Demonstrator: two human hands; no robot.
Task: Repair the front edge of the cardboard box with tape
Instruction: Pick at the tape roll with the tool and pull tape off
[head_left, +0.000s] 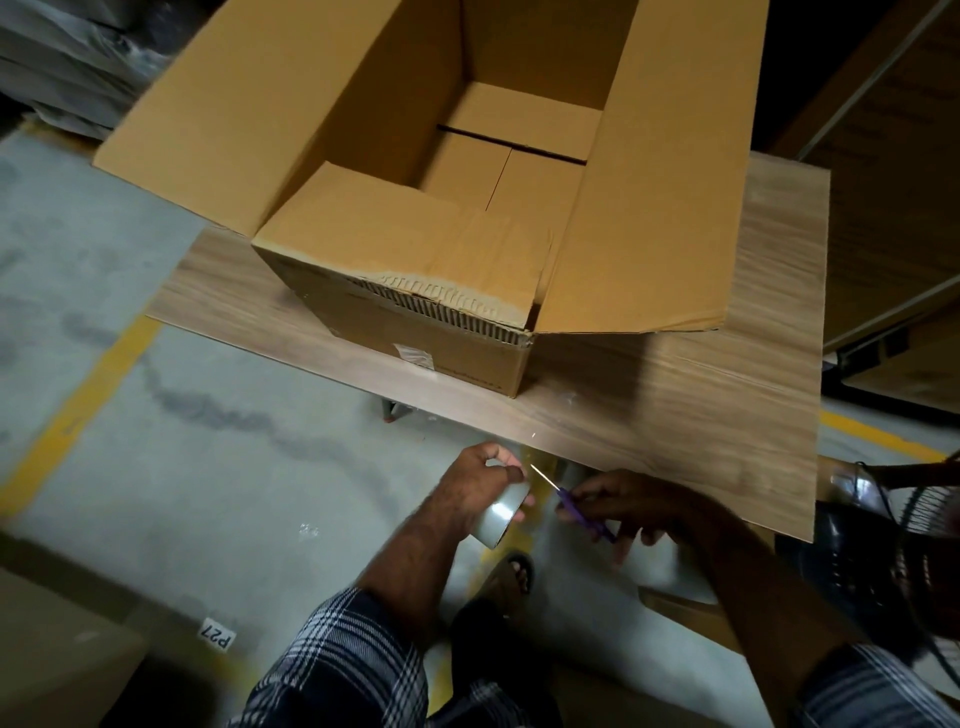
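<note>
Fingers (511, 470) of the left hand (475, 480) curl around a roll of clear tape (501, 514), while the right hand (631, 501) pinches a purple-handled cutter (584, 512), blade toward the roll, both just below the near edge of the wood-grain counter (675, 415). On that counter stands the open cardboard box (441, 208), its torn front edge (452, 306) showing corrugation, well apart from the hands.

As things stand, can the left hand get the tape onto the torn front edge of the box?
Probably yes. The left hand holds the tape roll just off the table's near edge, and bare tabletop lies between it and the torn front edge. Nothing blocks the way; the right hand holds purple scissors.
</note>
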